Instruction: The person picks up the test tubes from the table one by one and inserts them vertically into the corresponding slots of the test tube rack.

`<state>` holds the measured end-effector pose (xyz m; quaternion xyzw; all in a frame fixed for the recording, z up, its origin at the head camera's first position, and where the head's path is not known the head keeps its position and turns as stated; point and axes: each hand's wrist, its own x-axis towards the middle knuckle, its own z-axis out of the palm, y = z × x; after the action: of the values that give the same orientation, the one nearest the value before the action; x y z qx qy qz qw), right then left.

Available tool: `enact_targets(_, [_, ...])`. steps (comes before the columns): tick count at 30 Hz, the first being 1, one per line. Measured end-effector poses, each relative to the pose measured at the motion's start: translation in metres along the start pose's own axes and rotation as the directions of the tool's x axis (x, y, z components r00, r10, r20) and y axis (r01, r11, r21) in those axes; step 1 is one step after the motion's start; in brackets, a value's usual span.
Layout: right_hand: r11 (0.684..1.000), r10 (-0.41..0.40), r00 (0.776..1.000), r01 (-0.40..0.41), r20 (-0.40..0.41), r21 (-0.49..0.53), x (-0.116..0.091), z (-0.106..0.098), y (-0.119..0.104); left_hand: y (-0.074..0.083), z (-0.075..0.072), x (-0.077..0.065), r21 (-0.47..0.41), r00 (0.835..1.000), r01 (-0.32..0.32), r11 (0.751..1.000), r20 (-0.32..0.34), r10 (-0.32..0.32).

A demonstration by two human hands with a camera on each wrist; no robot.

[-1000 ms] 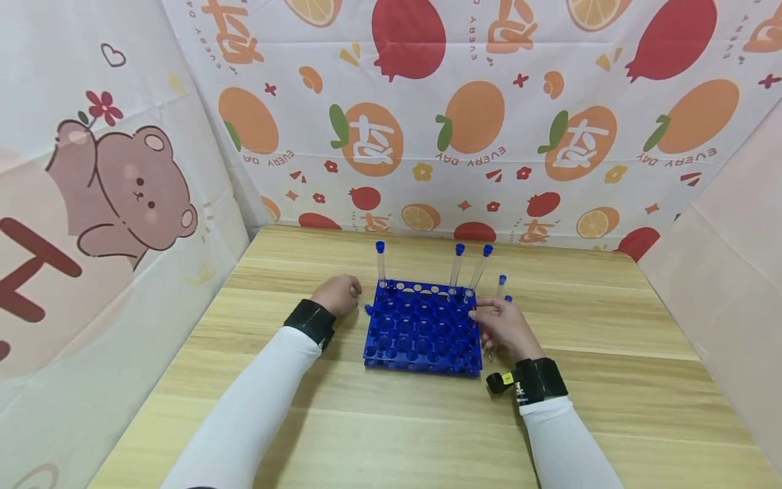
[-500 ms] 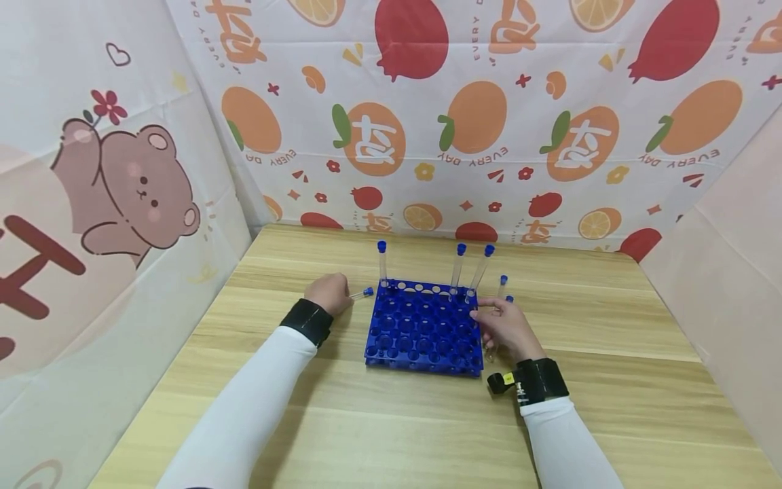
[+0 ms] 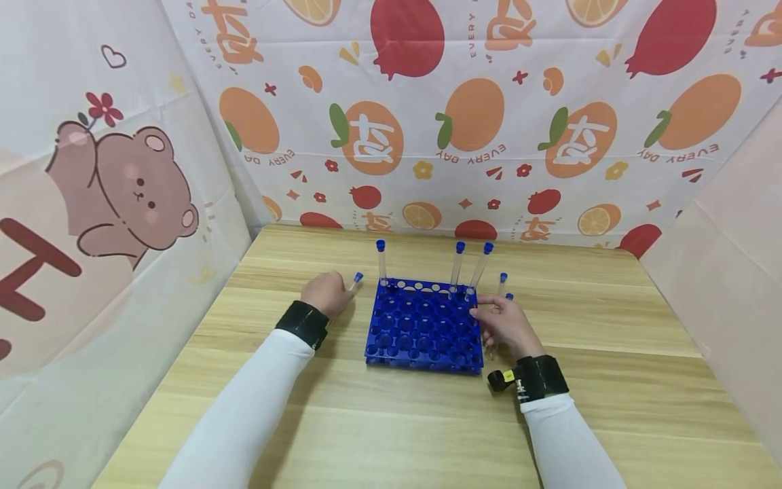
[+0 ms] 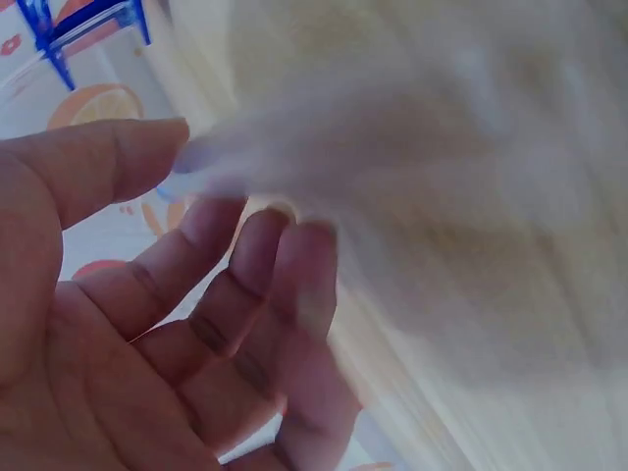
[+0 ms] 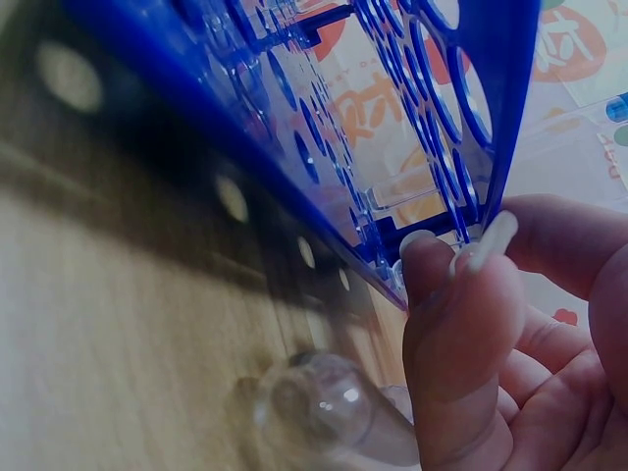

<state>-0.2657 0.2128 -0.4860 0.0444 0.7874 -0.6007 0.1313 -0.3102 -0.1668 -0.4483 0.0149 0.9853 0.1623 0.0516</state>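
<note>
My left hand (image 3: 325,293) pinches a clear test tube (image 3: 355,284) with a blue cap, left of the rack. The tube slants, cap end up and away from the hand. In the left wrist view the tube (image 4: 363,147) is a blur between thumb and fingers. My right hand (image 3: 507,328) grips the right edge of a blue test tube rack (image 3: 424,326); in the right wrist view, thumb and fingers pinch the rack's corner (image 5: 471,211). Three capped tubes stand in its back row: one at the left (image 3: 382,265), two at the right (image 3: 456,268), the outermost tilted.
Two more blue-capped tubes (image 3: 502,282) are beside the right hand, partly hidden by it. A rounded clear tube end (image 5: 329,402) shows near the table in the right wrist view. A printed cloth (image 3: 421,163) hangs behind the wooden table (image 3: 391,428).
My left hand has drawn back slightly leftward, and the tube in it has come into sight and swung cap-up. The right hand and rack have stayed in place.
</note>
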Motion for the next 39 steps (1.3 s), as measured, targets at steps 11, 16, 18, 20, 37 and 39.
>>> enact_targets(11, [1.0,0.009,1.0,-0.009,0.006,0.015,0.0,0.0,-0.002,-0.004,-0.014,0.002,-0.367,0.997,0.069,0.928,0.068,-0.047])
enact_targets(16, [1.0,0.0,1.0,0.0,0.007,0.006,0.0,-0.001,-0.002,0.001,-0.025,-0.001,-0.49,0.998,0.057,0.87,0.039,-0.043])
enact_targets(18, [1.0,0.005,1.0,-0.005,0.007,0.002,-0.001,-0.001,-0.003,0.002,-0.029,-0.001,-0.526,0.999,0.044,0.849,0.014,-0.043])
enact_targets(20, [1.0,0.011,1.0,-0.011,0.01,0.0,-0.001,-0.001,-0.005,0.004,-0.032,-0.002,-0.558,0.999,0.027,0.83,-0.015,-0.042])
enact_targets(37, [1.0,0.009,1.0,-0.009,0.016,0.012,-0.004,-0.001,-0.004,0.043,-0.056,-0.023,-0.411,0.782,-0.401,0.819,-0.619,0.072])
enact_targets(39, [1.0,0.005,1.0,-0.005,0.007,0.011,-0.002,0.0,-0.001,0.048,-0.059,-0.026,-0.373,0.737,-0.455,0.809,-0.667,0.107])
